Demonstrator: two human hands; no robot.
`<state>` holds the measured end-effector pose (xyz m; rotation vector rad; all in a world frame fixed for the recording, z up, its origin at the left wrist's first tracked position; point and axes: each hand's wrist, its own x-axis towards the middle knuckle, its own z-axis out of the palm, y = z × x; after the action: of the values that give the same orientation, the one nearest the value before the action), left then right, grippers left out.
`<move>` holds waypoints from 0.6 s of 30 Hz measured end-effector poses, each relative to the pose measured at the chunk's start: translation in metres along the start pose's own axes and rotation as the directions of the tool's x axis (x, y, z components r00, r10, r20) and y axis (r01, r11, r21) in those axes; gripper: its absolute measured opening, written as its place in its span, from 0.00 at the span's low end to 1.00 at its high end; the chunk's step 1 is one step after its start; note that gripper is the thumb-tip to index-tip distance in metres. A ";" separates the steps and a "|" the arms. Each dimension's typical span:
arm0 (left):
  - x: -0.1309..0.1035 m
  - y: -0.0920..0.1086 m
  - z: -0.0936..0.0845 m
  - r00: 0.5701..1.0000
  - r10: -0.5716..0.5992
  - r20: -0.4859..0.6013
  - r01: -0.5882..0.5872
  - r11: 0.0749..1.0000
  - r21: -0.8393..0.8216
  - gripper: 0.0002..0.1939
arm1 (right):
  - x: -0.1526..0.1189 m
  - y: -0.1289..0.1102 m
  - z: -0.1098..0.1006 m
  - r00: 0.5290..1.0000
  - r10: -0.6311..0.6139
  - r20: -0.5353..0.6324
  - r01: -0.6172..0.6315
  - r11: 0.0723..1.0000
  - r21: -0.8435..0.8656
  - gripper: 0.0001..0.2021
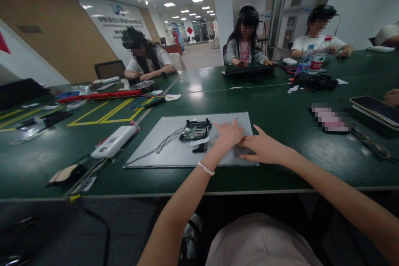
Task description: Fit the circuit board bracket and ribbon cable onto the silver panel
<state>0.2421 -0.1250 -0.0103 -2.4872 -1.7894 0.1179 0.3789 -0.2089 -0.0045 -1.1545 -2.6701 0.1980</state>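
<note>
A flat grey metal panel [174,158] lies on the green table in front of me. On it sits a small circuit board in a black frame [195,130], with grey cables [166,139] running left from it and a white strip at its lower edge. My left hand [229,133] is over the panel's right part, just right of the board, fingers spread and pointing forward. My right hand [260,145] reaches in from the right at the panel's right edge, its fingers apart and close to my left hand. Neither hand visibly holds anything.
Left of the panel are a white power bank [114,142] and a mouse [67,173]. To the right lie a pink phone [330,119], a dark phone [377,110] and bottles [318,60]. Several people sit across the green table [280,112].
</note>
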 end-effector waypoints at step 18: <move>0.010 -0.010 -0.003 0.980 -0.193 0.049 0.188 0.979 0.083 0.39 | 0.001 -0.011 0.011 0.989 -0.116 0.092 0.110 0.992 0.064 0.33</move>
<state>0.2364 -0.1129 -0.0067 -2.2682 -1.9936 0.2436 0.3678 -0.2158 -0.0126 -0.9970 -2.7824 0.3180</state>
